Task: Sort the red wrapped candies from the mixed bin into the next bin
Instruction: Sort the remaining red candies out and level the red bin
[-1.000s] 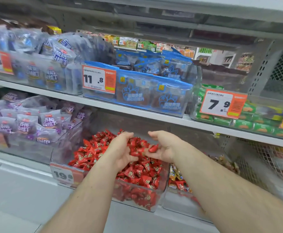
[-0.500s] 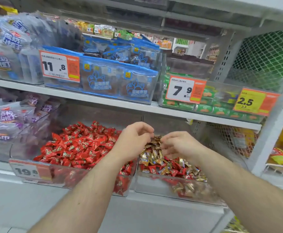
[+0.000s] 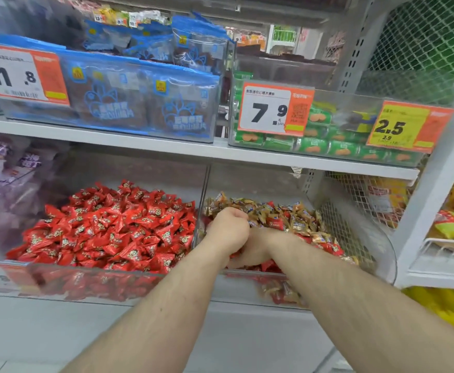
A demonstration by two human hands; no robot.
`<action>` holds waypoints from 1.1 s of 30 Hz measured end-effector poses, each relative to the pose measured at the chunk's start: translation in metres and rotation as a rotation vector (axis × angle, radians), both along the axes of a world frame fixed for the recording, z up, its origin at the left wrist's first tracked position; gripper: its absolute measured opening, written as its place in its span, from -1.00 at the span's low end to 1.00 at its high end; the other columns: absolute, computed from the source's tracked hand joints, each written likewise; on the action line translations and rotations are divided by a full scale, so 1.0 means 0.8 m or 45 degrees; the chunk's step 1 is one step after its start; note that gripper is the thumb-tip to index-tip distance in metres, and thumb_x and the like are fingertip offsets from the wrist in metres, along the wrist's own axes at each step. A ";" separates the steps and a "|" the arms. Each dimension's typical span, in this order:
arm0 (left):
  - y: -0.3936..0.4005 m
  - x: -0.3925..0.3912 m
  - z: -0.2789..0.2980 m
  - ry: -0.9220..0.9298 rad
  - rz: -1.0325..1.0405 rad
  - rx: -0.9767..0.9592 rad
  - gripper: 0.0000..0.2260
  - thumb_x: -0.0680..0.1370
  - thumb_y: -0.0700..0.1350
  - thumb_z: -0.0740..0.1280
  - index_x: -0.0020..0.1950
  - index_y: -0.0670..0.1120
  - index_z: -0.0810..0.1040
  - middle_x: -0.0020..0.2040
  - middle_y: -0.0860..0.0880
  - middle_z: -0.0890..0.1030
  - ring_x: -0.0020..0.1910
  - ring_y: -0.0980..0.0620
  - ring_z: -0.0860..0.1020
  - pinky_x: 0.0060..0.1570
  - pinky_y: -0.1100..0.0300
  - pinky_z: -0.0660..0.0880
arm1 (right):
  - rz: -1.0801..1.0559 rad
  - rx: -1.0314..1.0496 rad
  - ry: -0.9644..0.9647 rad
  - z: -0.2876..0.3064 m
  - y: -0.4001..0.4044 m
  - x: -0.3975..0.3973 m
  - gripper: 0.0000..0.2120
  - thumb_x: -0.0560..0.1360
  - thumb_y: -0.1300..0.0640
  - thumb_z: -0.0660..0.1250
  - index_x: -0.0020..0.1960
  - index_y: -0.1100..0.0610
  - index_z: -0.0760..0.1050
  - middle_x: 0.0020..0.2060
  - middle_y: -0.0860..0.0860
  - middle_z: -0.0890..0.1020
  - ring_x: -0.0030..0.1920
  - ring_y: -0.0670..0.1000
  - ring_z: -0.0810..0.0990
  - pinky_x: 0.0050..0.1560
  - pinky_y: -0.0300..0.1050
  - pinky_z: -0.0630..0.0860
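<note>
Reaching into the mixed bin in the head view, both hands are now sitting lower than half a second ago, when they were hovering above the pile. The left hand is curling into a fist over the gold and red candies; whether it is pinching a wrapper cannot be told. The right hand is lying half hidden beneath the left wrist, its fingers buried, so its grip cannot be told either. The red wrapped candies are filling the next bin to the left, just beside a clear divider. Price tags are hanging on the shelf above.
</note>
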State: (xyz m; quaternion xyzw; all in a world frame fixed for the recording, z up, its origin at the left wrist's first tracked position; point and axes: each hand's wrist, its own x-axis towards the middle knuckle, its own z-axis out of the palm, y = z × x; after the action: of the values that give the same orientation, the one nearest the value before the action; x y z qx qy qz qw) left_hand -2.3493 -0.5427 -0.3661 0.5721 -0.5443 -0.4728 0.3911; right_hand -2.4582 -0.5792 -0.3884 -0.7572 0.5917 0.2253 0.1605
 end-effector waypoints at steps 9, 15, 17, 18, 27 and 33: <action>0.001 0.012 0.008 -0.058 -0.061 -0.034 -0.82 0.55 -0.32 0.19 -0.17 -0.06 0.43 -0.21 -0.05 0.40 -0.37 0.11 0.30 -0.37 0.21 0.23 | -0.270 0.441 -0.074 0.060 0.033 0.005 -0.38 0.66 -0.26 -0.10 0.33 0.12 0.53 0.12 -0.05 0.53 0.12 -0.05 0.48 0.29 -0.02 0.28; 0.005 0.012 0.002 -0.254 -0.244 -0.029 -0.84 0.54 -0.25 0.22 -0.16 -0.05 0.52 -0.21 -0.04 0.51 -0.23 0.00 0.45 -0.19 0.18 0.38 | -0.223 0.240 -0.069 0.084 0.060 -0.032 -0.18 0.56 -0.39 -0.28 0.21 -0.01 0.65 0.57 -0.03 0.18 0.56 0.02 0.09 0.51 0.12 -0.04; 0.007 0.012 0.001 -0.320 -0.341 -0.016 -0.85 0.53 -0.22 0.26 -0.17 0.00 0.54 -0.16 -0.02 0.57 -0.18 -0.02 0.51 -0.10 0.17 0.44 | -0.216 0.155 -0.178 0.090 0.070 -0.055 -0.20 0.51 -0.45 -0.25 0.13 -0.11 0.67 0.54 -0.05 0.26 0.53 0.02 0.19 0.52 0.12 0.04; 0.008 0.011 0.001 -0.358 -0.395 -0.013 -0.85 0.53 -0.21 0.27 -0.16 0.01 0.55 -0.15 0.00 0.58 -0.17 0.00 0.52 -0.11 0.18 0.44 | -0.250 0.087 -0.284 0.090 0.076 -0.068 -0.24 0.51 -0.46 -0.21 0.09 -0.13 0.68 0.50 -0.06 0.33 0.50 0.02 0.26 0.50 0.09 0.12; 0.003 0.000 -0.011 -1.217 -0.550 -0.070 -0.90 0.45 -0.15 0.34 -0.20 -0.17 0.58 -0.23 -0.08 0.61 -0.27 -0.03 0.52 -0.27 0.12 0.54 | -0.350 -0.533 -0.454 0.058 0.085 -0.118 -0.88 0.46 0.03 0.46 -0.19 0.05 0.66 -0.33 -0.24 0.57 -0.29 -0.29 0.50 -0.25 -0.31 0.40; -0.002 -0.013 -0.001 -1.402 -0.723 0.230 -0.73 0.41 0.07 0.52 -0.19 -0.12 0.60 -0.33 0.01 0.61 -0.25 -0.01 0.63 -0.09 0.11 0.60 | -0.277 -0.446 -0.178 0.042 0.065 -0.107 -0.66 0.47 0.02 0.42 0.24 -0.07 0.56 0.17 -0.07 0.54 0.15 0.03 0.53 0.12 -0.03 0.54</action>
State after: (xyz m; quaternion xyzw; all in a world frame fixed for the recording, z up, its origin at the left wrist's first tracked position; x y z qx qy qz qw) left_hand -2.3596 -0.5445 -0.3673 0.5957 -0.7547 -0.2381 -0.1375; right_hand -2.5437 -0.5271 -0.3551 -0.7190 0.6874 0.0475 0.0904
